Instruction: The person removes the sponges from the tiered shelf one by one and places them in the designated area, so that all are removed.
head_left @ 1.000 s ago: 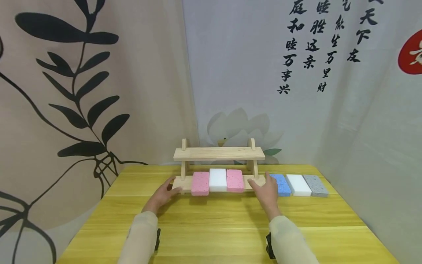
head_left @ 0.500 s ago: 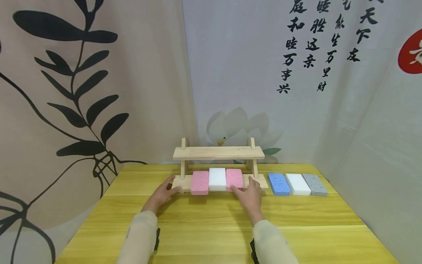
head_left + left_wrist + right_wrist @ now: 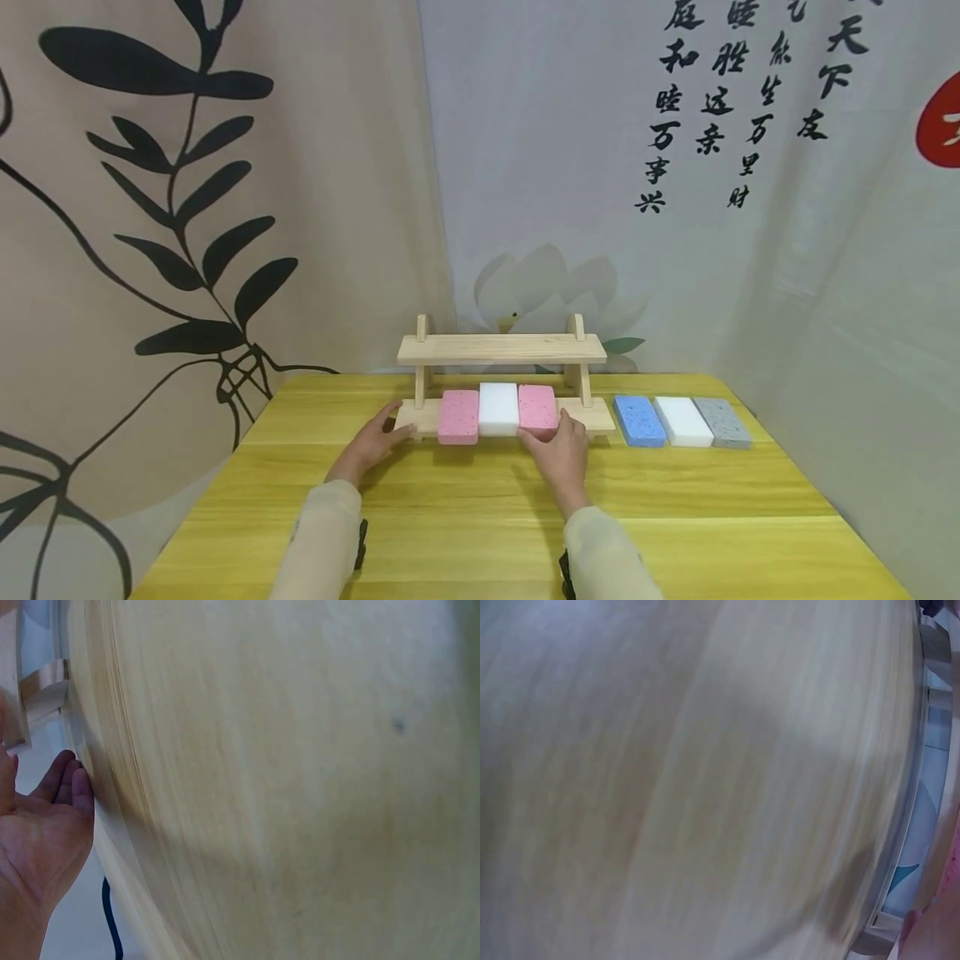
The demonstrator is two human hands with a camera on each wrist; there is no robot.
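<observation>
A small two-tier wooden rack (image 3: 501, 347) stands toward the back of the table. On its lower board, a pink sponge (image 3: 458, 417), a white sponge (image 3: 498, 409) and a second pink sponge (image 3: 537, 406) lie side by side. My left hand (image 3: 371, 442) holds the left end of the lower board, thumb along the front edge. With my right hand (image 3: 558, 454) I pinch the right-hand pink sponge, thumb at its lower left corner and fingers at its right side. The left wrist view shows the left palm (image 3: 45, 832) beside the table; the right wrist view catches only a sliver of pink sponge (image 3: 951, 862).
Right of the rack, a blue sponge (image 3: 640, 421), another white sponge (image 3: 683, 422) and a grey sponge (image 3: 722, 423) lie in a row on the yellow wooden table (image 3: 480, 533). Directly behind the rack hangs a printed curtain (image 3: 540, 167).
My right hand has moved left, from the right end of the lower board to the right-hand pink sponge. The left hand stays at the board's left end.
</observation>
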